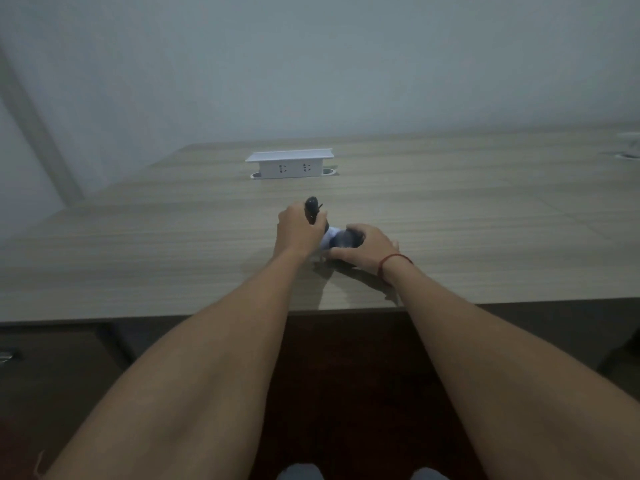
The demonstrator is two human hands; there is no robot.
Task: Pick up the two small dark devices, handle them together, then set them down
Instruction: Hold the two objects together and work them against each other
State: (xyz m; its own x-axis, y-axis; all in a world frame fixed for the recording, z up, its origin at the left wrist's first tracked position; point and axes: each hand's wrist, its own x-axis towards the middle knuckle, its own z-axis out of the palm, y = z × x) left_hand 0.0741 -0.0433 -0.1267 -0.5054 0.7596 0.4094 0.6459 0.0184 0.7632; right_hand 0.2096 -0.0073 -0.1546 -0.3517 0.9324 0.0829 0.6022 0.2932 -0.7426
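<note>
Pale wall (pixel 311 64) stands behind a wood-grain worktop (pixel 138 254), whose near edge runs below both wrists; bare surface spreads wide to the left and right of the hands. Beyond them, well apart, a white socket box (pixel 290 164) rises from the worktop, its outlets facing the person. Left hand (pixel 298 233) has its grip clenched around a slim dark device (pixel 312 209), lifted off the surface, its long axis tilted away so the rounded end pokes out above the knuckles. Just right of it, touching a white object (pixel 328 237) between the hands, the right hand (pixel 363 247) cups a rounder dark device (pixel 348 239) low over the worktop; a red cord (pixel 394 259) circles that wrist.
</note>
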